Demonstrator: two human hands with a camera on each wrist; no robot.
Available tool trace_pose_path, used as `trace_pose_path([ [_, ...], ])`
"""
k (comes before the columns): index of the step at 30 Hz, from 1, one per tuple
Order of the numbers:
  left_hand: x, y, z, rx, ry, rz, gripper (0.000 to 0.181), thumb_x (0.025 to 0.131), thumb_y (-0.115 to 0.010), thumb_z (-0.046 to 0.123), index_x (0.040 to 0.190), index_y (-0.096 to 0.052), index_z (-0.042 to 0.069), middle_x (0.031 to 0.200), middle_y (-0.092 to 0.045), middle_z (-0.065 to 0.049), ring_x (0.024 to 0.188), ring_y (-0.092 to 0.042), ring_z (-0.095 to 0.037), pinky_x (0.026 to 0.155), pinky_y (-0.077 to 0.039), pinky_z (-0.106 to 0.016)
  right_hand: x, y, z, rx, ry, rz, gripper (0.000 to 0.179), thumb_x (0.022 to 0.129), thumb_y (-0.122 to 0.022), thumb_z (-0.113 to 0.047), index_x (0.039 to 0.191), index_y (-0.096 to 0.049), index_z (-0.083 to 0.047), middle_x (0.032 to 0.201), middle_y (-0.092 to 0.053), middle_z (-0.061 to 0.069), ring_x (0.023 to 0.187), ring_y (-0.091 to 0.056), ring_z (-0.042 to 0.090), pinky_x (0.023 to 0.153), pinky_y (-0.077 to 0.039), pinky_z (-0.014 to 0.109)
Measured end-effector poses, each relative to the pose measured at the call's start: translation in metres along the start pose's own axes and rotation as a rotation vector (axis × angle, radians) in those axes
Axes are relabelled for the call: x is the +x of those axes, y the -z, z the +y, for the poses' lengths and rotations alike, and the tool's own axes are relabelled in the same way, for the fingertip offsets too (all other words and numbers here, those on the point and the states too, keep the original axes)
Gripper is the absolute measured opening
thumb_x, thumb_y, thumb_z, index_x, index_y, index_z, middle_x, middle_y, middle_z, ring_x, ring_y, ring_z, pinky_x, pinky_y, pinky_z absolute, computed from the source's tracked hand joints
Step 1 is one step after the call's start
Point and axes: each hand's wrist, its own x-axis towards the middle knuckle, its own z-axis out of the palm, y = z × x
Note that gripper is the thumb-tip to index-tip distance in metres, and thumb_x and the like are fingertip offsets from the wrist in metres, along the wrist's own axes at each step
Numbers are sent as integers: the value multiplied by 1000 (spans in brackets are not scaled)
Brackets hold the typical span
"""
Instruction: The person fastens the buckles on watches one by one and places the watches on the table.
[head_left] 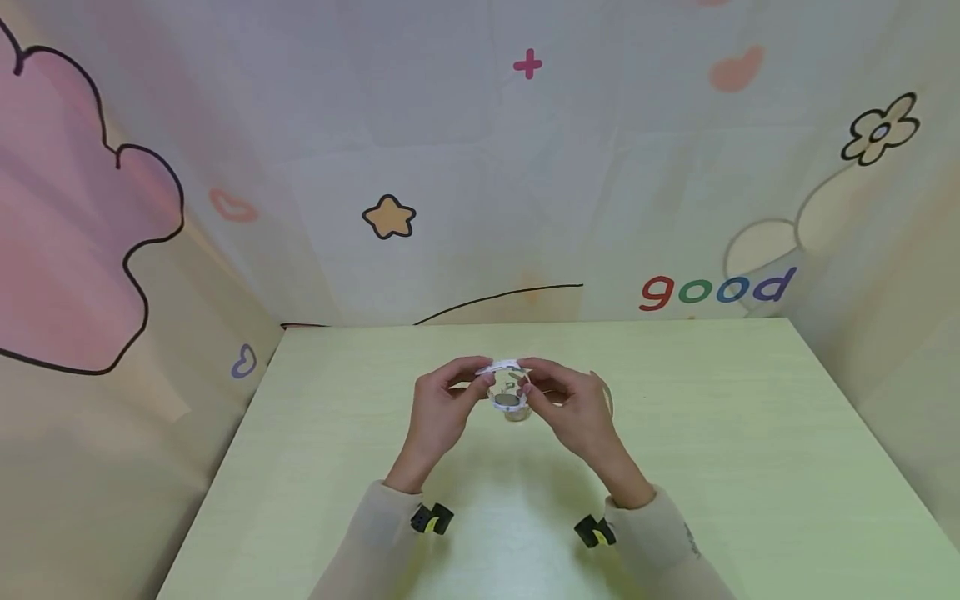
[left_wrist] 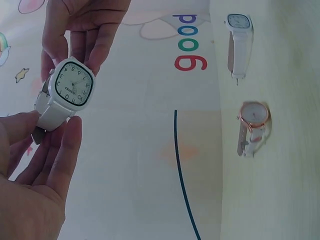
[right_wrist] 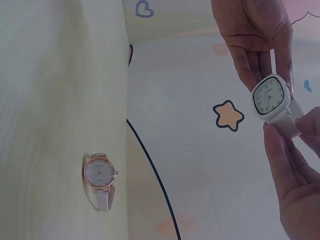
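Note:
Both hands hold a white wristwatch with a squarish case and dark-rimmed numbered dial, raised over the table. In the head view the watch sits between the fingertips. My left hand pinches its white strap from one side, thumb against the band. From the other side my right hand grips the opposite strap between thumb and fingers. The right wrist view shows the dial facing that camera, strap ends partly hidden by fingers.
A round rose-gold watch with a pale strap lies on the light table. Another white square-cased watch lies on the table; its strap shows behind the right hand. A printed curtain stands along the back edge.

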Motion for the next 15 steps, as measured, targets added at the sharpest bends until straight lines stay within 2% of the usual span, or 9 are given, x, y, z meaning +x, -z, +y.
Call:
trace_pose_path([
  [7, -1, 9, -8, 19, 6, -2, 19, 90, -71, 13, 108, -72, 6, 103, -72, -14, 92, -70, -27, 70, -60, -27, 5, -10, 6, 21, 77, -48, 30, 91, -64, 3, 118, -71, -8, 96, -74, 13, 86, -73, 24, 74, -60, 26],
  [12, -3, 13, -11, 40, 27, -9, 20, 91, -71, 16, 109, -73, 7, 105, -72, -13, 91, -70, -27, 70, -60, -26, 8, -14, 8, 39, 48, -70, 25, 91, -62, 4, 111, -74, -7, 97, -72, 15, 84, -72, 31, 74, -60, 26],
  [15, -4, 15, -12, 39, 41, -13, 20, 91, -70, 15, 109, -73, 6, 103, -72, -14, 92, -70, -32, 70, -60, -26, 9, -16, 8, 39, 20, -81, 25, 92, -62, 2, 112, -73, -8, 98, -72, 13, 85, -72, 28, 75, -60, 26],
])
